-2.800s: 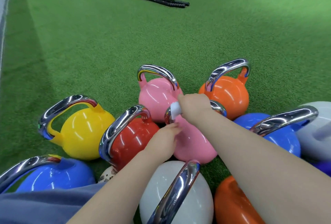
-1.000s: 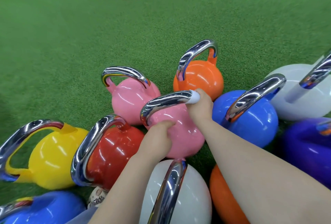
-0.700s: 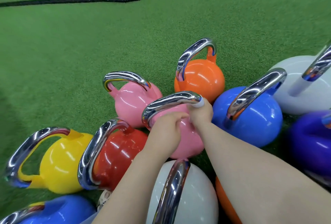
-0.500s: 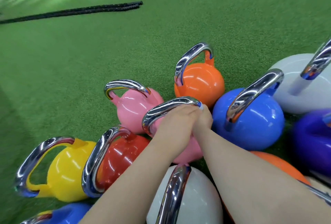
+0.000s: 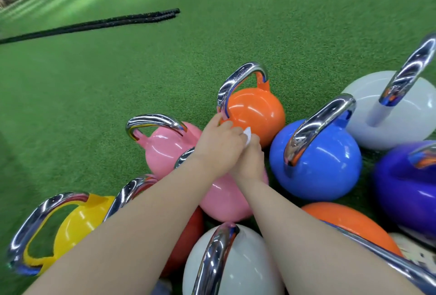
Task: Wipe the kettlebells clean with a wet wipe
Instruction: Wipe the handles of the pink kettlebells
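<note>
My left hand, fingers curled, reaches nearest the orange kettlebell just ahead, my right hand pinching the wet wipe beside it.

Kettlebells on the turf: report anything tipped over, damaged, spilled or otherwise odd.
Nothing looks damaged or spilled. The kettlebells sit crowded together, handles leaning different ways; the white kettlebell at far right looks tilted, its handle angled up and right. The hands meet at the far orange kettlebell: the right hand holds the wet wipe, the left hand beside it.
</note>
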{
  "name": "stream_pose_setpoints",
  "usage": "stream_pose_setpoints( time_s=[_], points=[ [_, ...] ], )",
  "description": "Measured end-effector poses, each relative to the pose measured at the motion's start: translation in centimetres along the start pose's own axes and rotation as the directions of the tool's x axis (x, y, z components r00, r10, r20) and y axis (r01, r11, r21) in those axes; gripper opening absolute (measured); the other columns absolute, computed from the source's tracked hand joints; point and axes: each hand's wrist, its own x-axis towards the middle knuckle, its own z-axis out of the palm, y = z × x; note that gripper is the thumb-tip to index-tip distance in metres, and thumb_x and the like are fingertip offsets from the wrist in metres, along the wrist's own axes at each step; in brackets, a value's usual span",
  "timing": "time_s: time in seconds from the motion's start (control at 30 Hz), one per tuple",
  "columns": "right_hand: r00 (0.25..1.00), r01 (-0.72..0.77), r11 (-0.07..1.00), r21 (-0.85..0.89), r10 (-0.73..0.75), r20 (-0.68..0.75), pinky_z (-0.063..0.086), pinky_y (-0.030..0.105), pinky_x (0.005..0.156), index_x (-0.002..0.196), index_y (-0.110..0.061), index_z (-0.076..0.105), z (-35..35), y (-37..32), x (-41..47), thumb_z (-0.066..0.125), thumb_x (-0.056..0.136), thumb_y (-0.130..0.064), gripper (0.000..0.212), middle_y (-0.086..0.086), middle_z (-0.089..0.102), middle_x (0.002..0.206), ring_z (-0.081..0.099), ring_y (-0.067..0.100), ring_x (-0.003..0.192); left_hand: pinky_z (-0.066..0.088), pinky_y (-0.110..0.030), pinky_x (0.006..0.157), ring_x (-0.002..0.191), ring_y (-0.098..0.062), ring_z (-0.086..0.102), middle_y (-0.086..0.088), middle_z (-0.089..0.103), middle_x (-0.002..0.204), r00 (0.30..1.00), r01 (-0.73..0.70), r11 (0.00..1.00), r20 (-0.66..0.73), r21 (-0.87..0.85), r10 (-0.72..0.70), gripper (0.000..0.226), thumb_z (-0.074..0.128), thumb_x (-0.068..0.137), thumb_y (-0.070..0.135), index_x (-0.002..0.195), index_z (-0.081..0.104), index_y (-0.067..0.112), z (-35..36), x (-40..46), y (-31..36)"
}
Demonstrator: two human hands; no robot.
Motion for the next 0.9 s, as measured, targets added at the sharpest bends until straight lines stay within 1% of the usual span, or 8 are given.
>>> stream_pose_setpoints(
  time_s=[0.07,0.17,0.33,0.47,0.57,0.7,0.8,0.9],
  points=[
    [0.99,0.119,0.992,0.051,-0.114,-0.084,0.042,0.042,0.093,0.124,-0.005,0.046,0.6,-0.7,-0.8,0.054,0.078,-0.02,0.048,0.014,0.059,0.118,0.054,0.034,0.11,0.029,-0.035,0.088,0.068,-0.018,0.064,0.008,0.064,0.064,0.997,0.072,0.997,-0.028,-0.003,-0.072,0.027,0.041,0.07,0.021,0.067,0.068,0.021,0.6,-0.9,-1.3],
    [0.945,0.287,0.952,-0.109,-0.3,-0.127,0.037,0.048,0.101,0.119,-0.007,0.054,1.1,-1.3,-1.8,0.035,0.068,-0.037,0.062,0.016,0.055,0.122,0.049,0.035,0.117,0.029,-0.032,0.084,0.072,-0.019,0.066,0.006,0.068,0.071,0.987,0.144,0.985,-0.065,-0.09,-0.15,0.036,0.038,0.073,0.032,0.069,0.071,0.018,0.5,-2.8,-2.2],
    [0.763,0.601,0.687,-0.41,-0.646,0.035,0.032,0.062,0.099,0.095,-0.019,0.063,1.0,-2.0,-2.4,0.046,0.065,-0.025,0.035,0.007,0.06,0.111,0.054,0.031,0.11,0.03,-0.028,0.08,0.081,-0.027,0.066,-0.009,0.07,0.088,0.949,0.263,0.928,-0.104,-0.264,-0.299,0.032,0.043,0.075,0.025,0.074,0.069,0.006,0.4,-5.5,-2.7],
    [0.702,0.682,0.588,-0.436,-0.693,0.164,0.026,0.066,0.1,0.105,-0.007,0.062,0.7,-2.2,-2.3,0.068,0.053,-0.009,0.052,0.008,0.062,0.109,0.057,0.031,0.111,0.035,-0.027,0.089,0.109,-0.027,0.055,-0.013,0.054,0.122,0.937,0.341,0.818,0.099,-0.464,-0.335,0.036,0.045,0.09,0.007,0.125,0.046,0.004,-0.4,-5.1,-2.2],
    [0.738,0.664,0.626,-0.408,-0.634,0.23,0.011,0.06,0.11,0.132,-0.003,0.046,-0.5,-2.1,-2.3,0.063,0.06,-0.005,0.074,0.009,0.046,0.138,0.037,0.027,0.134,0.042,-0.036,0.091,0.113,-0.03,0.054,-0.014,0.051,0.129,0.895,0.413,0.854,0.312,-0.316,-0.318,0.059,0.048,0.092,0.016,0.145,0.02,0.01,0.0,-4.0,-2.2],
    [0.883,0.458,0.817,-0.351,-0.373,0.285,-0.002,0.045,0.115,0.149,-0.017,0.009,-1.8,-1.3,-1.8,0.052,0.079,-0.005,0.082,-0.003,0.011,0.156,0.005,0.013,0.144,0.046,-0.041,0.089,0.111,-0.03,0.055,-0.013,0.055,0.123,0.908,0.339,0.921,0.322,-0.193,-0.266,0.049,0.045,0.095,0.027,0.14,0.033,0.013,0.2,-2.4,-2.3],
    [0.949,0.193,0.951,-0.243,-0.117,0.294,0.016,0.045,0.115,0.147,-0.018,0.018,-2.5,-1.1,0.0,0.054,0.085,-0.009,0.072,0.0,0.022,0.153,0.022,0.018,0.141,0.046,-0.039,0.083,0.108,-0.03,0.055,-0.014,0.056,0.12,0.913,0.291,0.943,0.341,-0.165,-0.222,0.044,0.041,0.096,0.034,0.136,0.038,0.014,-0.5,-1.3,-2.2],
    [0.936,-0.124,0.984,-0.13,0.159,0.314,0.041,0.039,0.099,0.138,-0.012,0.034,-3.3,-0.5,0.8,0.052,0.086,-0.008,0.055,0.011,0.047,0.135,0.05,0.031,0.119,0.037,-0.034,0.074,0.106,-0.03,0.054,-0.015,0.057,0.116,0.92,0.202,0.971,0.366,-0.125,-0.144,0.041,0.037,0.098,0.037,0.127,0.043,0.009,-1.1,-0.2,-2.2]
  ],
)
